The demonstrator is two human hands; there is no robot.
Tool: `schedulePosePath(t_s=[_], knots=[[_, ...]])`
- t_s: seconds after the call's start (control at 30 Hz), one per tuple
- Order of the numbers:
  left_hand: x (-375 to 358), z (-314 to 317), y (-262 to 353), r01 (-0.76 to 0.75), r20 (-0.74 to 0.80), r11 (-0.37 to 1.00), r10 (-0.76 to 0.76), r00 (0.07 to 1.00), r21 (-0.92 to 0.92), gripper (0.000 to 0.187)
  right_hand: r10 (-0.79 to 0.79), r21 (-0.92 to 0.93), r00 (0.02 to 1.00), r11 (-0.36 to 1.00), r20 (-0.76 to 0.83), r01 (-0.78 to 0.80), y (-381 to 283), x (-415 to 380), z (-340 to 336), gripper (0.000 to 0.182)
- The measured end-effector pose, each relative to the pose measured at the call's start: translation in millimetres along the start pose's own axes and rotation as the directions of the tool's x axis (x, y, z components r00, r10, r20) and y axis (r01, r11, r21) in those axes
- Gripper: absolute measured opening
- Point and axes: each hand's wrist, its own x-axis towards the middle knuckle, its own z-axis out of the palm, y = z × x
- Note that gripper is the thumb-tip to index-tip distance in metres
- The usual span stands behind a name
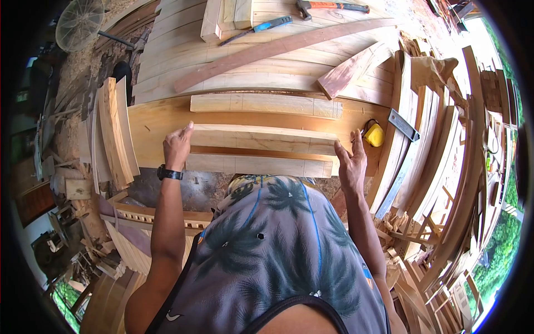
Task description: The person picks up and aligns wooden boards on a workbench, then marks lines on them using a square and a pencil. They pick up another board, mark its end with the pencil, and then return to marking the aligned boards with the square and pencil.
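Note:
Three pale wooden bars lie roughly parallel across the bench: a far bar (267,106), a middle bar (264,139) and a near bar (258,165). My left hand (177,146), with a black watch at the wrist, has its fingers closed at the left end of the middle bar. At that bar's right end is my right hand (352,161), thumb against the end and fingers stretched upward, apart from the thumb. A yellow tape measure (374,133) lies just right of my right hand.
Beyond the bars lie a blue-handled chisel (272,23), a hammer (334,6), a long curved strip (278,47) and a wedge-shaped board (356,69). At the right, a square (401,150) rests on stacked boards. More curved pieces (115,133) stand at the left.

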Motion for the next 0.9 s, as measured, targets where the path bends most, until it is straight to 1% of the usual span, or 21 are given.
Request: schedulePosePath(t_s=[0.07,0.13,0.27,0.33,0.57,0.63,0.77,0.87,0.9], knots=[[-1,-1,5,-0.002,-0.006,1.000,0.002,1.000,-0.003,0.056,0.000,0.007,1.000,1.000,-0.002,0.000,-2,0,0,0.087],[0,-1,9,0.031,0.000,0.999,-0.031,1.000,0.038,0.057,0.038,0.074,0.999,0.997,-0.006,-0.038,-9,0,0,0.086],[2,0,8,0.012,0.008,1.000,-0.012,1.000,0.009,0.057,0.035,0.077,0.999,0.996,-0.009,-0.034,-10,1,-1,0.086],[1,1,8,-0.006,-0.023,1.000,0.006,1.000,0.005,0.057,0.040,0.070,0.999,0.997,-0.008,-0.039,-11,1,-2,0.086],[1,0,7,0.014,-0.013,1.000,-0.014,1.000,0.028,0.057,0.053,0.037,0.999,0.998,-0.005,-0.053,-10,0,-1,0.086],[1,1,4,-0.022,-0.034,1.000,0.022,0.999,-0.015,0.057,0.053,0.060,0.999,0.997,-0.010,-0.052,-9,0,0,0.086],[-1,0,6,-0.033,-0.035,0.999,0.032,0.999,-0.015,0.057,0.050,0.051,0.999,0.997,-0.004,-0.050,-9,0,0,0.086],[1,0,6,-0.009,-0.033,1.000,0.009,0.999,-0.011,0.057,0.055,0.096,0.998,0.994,-0.014,-0.053,-11,0,1,0.085],[1,-2,10,0.030,-0.007,0.998,-0.029,1.000,0.061,0.060,0.070,0.125,0.998,0.990,0.004,-0.070,-14,0,0,0.085]])
